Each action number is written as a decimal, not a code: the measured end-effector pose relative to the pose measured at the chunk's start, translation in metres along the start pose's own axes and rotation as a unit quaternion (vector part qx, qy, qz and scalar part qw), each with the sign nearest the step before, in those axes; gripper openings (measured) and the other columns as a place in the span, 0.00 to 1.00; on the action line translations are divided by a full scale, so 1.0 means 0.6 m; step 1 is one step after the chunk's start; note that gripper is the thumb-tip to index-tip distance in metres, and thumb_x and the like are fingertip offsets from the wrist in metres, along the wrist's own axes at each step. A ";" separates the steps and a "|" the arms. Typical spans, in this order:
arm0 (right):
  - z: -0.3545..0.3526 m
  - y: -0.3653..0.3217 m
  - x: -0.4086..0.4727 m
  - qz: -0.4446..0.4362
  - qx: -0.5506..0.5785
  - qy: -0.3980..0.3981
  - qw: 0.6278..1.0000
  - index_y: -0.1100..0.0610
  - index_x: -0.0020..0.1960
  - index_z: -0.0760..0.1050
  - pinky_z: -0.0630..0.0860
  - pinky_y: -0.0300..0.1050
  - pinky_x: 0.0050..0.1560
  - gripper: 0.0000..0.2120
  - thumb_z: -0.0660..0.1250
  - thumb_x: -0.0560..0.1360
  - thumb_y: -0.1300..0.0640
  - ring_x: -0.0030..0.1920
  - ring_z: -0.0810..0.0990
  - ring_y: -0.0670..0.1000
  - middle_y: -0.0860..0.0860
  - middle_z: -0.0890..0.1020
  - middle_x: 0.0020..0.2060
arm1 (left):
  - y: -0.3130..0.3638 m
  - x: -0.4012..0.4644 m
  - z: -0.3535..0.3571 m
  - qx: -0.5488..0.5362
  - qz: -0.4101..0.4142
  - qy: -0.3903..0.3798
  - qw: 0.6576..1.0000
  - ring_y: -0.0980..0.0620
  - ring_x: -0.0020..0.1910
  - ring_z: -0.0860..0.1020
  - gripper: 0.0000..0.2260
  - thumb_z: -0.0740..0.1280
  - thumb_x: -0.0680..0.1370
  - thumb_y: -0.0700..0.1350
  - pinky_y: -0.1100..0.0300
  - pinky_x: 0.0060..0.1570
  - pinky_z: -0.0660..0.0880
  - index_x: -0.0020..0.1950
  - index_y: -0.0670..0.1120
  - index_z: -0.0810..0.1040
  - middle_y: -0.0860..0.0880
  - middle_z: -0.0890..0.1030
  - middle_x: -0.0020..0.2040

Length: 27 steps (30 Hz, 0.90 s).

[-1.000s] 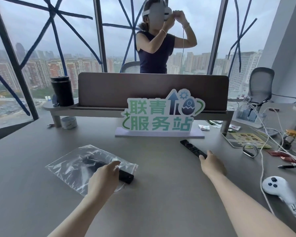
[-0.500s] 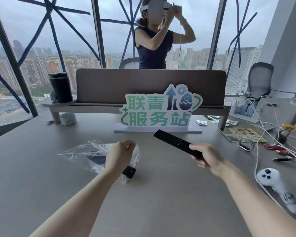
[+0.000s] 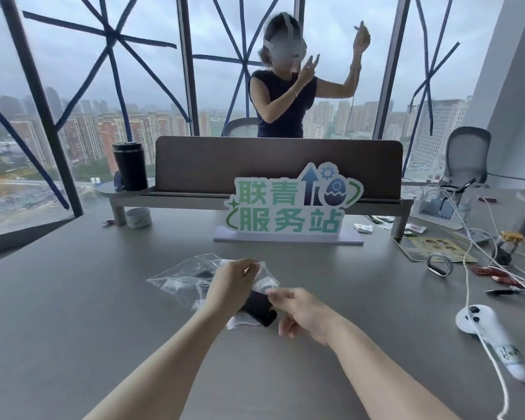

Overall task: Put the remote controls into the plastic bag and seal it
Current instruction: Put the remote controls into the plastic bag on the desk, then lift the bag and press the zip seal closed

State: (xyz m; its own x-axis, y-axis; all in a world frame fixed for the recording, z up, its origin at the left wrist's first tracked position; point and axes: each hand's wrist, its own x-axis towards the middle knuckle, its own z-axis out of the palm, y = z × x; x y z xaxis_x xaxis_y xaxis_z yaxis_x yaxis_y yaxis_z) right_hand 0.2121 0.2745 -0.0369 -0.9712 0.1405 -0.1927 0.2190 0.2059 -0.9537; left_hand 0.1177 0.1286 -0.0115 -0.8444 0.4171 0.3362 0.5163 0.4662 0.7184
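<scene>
Feeding remote into bag

Left hand [image 3: 231, 286] pinching plastic bag [image 3: 182, 278] mouth up to hold it open; right hand [image 3: 300, 310] loosely curled, empty, beside protruding remote [image 3: 259, 307] on counter [image 3: 73, 298].

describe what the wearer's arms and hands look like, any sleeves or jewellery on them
Both forearms are bare from the bottom edge of the picture up to the hands: no sleeves, gloves, watch or bracelet show. The left hand and right hand carry no rings that can be made out, though the right hand's fingers are motion-blurred.

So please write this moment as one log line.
left hand: holds bag mouth | right hand: at remote end | bag unsealed
</scene>
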 end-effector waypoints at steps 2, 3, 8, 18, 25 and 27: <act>0.002 0.009 0.015 -0.015 -0.058 0.108 0.992 0.52 0.46 0.81 0.69 0.42 0.24 0.09 0.62 0.80 0.58 0.21 0.74 0.47 0.49 0.85 0.42 | -0.012 -0.005 -0.013 0.020 -0.002 0.002 1.000 0.47 0.48 0.80 0.11 0.61 0.77 0.48 0.55 0.48 0.75 0.50 0.48 0.83 0.47 0.85 0.49; -0.004 0.014 0.022 -0.025 -0.091 0.171 0.981 0.51 0.40 0.81 0.71 0.45 0.27 0.12 0.62 0.77 0.61 0.20 0.73 0.47 0.48 0.84 0.37 | -0.019 -0.008 -0.019 0.033 -0.005 0.002 0.999 0.47 0.47 0.80 0.11 0.61 0.77 0.48 0.55 0.47 0.75 0.49 0.48 0.83 0.47 0.85 0.48; 0.006 0.011 0.029 -0.037 -0.144 0.136 0.979 0.43 0.56 0.73 0.73 0.45 0.36 0.13 0.68 0.73 0.52 0.27 0.74 0.47 0.46 0.78 0.34 | -0.043 -0.030 -0.030 0.074 0.002 -0.019 0.997 0.47 0.47 0.80 0.10 0.61 0.77 0.49 0.57 0.43 0.74 0.46 0.53 0.82 0.49 0.85 0.47; 0.037 0.001 0.054 -0.074 -0.264 0.255 0.927 0.52 0.45 0.78 0.71 0.44 0.34 0.06 0.64 0.75 0.60 0.36 0.79 0.54 0.49 0.82 0.35 | -0.093 -0.099 -0.068 0.325 -0.014 -0.171 0.930 0.45 0.53 0.79 0.19 0.61 0.69 0.46 0.56 0.43 0.73 0.59 0.57 0.72 0.51 0.80 0.56; -0.020 -0.105 -0.005 -0.052 0.039 0.133 0.989 0.61 0.41 0.81 0.65 0.36 0.20 0.05 0.70 0.75 0.66 0.20 0.70 0.46 0.55 0.81 0.28 | -0.031 -0.042 -0.171 0.012 -0.139 -0.053 0.989 0.46 0.24 0.79 0.10 0.68 0.69 0.37 0.55 0.26 0.80 0.49 0.47 0.81 0.41 0.83 0.38; -0.038 -0.167 -0.030 -0.096 0.124 0.135 0.978 0.61 0.40 0.83 0.66 0.36 0.20 0.05 0.71 0.74 0.67 0.20 0.70 0.45 0.54 0.81 0.28 | 0.023 -0.015 -0.215 -0.096 -0.108 0.024 0.989 0.51 0.23 0.79 0.06 0.69 0.71 0.35 0.58 0.25 0.79 0.45 0.43 0.82 0.41 0.82 0.36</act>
State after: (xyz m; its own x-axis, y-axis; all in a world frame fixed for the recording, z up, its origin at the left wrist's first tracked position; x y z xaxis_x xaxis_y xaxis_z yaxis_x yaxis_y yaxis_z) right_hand 0.2100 0.2736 0.0675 -0.9248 0.3792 0.0319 -0.0278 0.0162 -0.9995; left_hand 0.1139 0.0304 0.0738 -0.9401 0.2847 0.1875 0.2907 0.3821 0.8772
